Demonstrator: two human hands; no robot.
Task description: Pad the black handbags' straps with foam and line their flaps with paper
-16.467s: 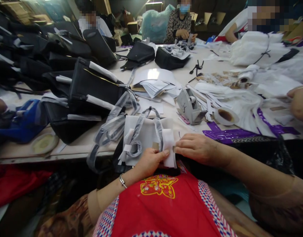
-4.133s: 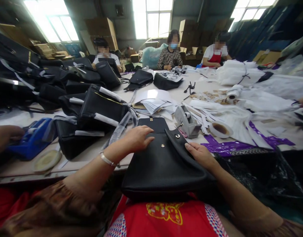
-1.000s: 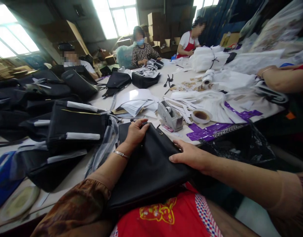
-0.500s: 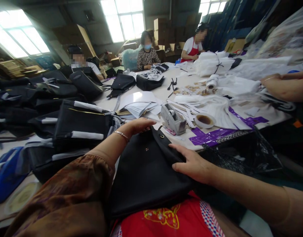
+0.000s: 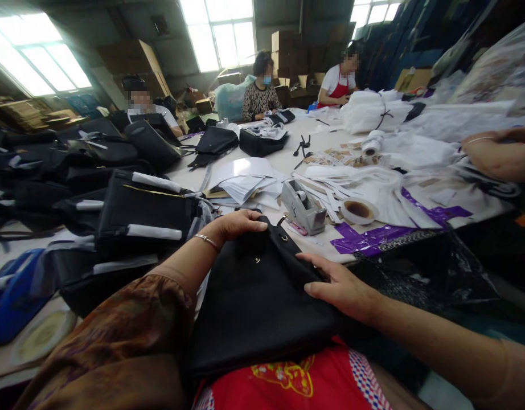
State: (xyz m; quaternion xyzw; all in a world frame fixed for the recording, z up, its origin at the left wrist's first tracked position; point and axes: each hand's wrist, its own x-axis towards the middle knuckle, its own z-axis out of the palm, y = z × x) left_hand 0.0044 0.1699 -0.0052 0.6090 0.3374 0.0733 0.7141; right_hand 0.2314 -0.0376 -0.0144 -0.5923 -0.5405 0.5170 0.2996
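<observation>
A black bag [image 5: 262, 307] with a small metal snap on its face leans on my lap, over a red apron [image 5: 305, 381]. My left hand [image 5: 239, 224] grips its top edge, thumb on the near side and fingers mostly hidden behind. At the bag's right side, my right hand [image 5: 341, 287] holds the edge between thumb and fingers. A gold-coloured ring fitting shows at the top right corner, between the two hands. Just beyond the bag stands a grey tape dispenser [image 5: 305, 210] on the table.
Black bags [image 5: 147, 208] with white-wrapped handles pile up on the left. White sheets [image 5: 241, 176], a tape roll [image 5: 357, 212] and purple plastic [image 5: 369, 238] lie on the table [image 5: 318, 132]. Several people work around it; one person's arm [image 5: 493, 154] reaches in at right.
My left hand has shifted slightly down, its thumb now pressing over the bag's top edge. My right hand keeps its hold at the side. The view has moved slightly.
</observation>
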